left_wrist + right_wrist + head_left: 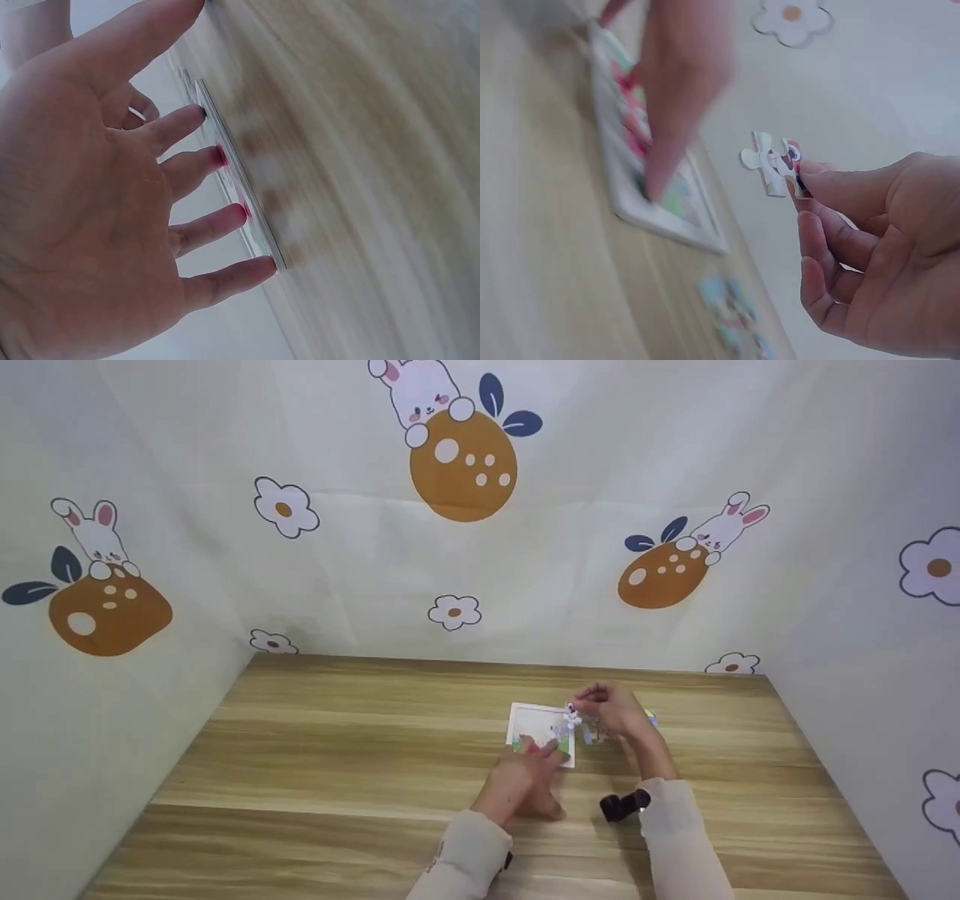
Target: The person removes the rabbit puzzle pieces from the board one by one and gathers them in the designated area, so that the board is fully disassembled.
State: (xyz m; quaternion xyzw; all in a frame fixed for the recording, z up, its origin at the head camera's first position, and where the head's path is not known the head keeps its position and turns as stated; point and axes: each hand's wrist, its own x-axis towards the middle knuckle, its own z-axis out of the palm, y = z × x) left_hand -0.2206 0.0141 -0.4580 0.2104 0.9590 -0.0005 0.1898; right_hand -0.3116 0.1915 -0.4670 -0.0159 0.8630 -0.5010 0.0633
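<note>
My right hand (615, 712) pinches a jigsaw piece (771, 166) between thumb and fingertips, raised above the table. The piece is mostly white, with a printed eye and some pink. Below it and to the left lies a white-rimmed puzzle tray (513, 725), flat on the wood. Red and green picture parts show in the tray's near portion, while its far portion looks pale. My left hand (520, 781) rests its extended fingertips on the tray, covering part of the picture. In the left wrist view those fingers (214, 225) are spread along the tray's edge.
Loose jigsaw pieces (735, 315) lie on the table to the tray's right, partly hidden under my right hand in the head view. A black device (622, 806) sits at the right cuff. A printed curtain (360, 577) stands behind the wooden table (337, 750).
</note>
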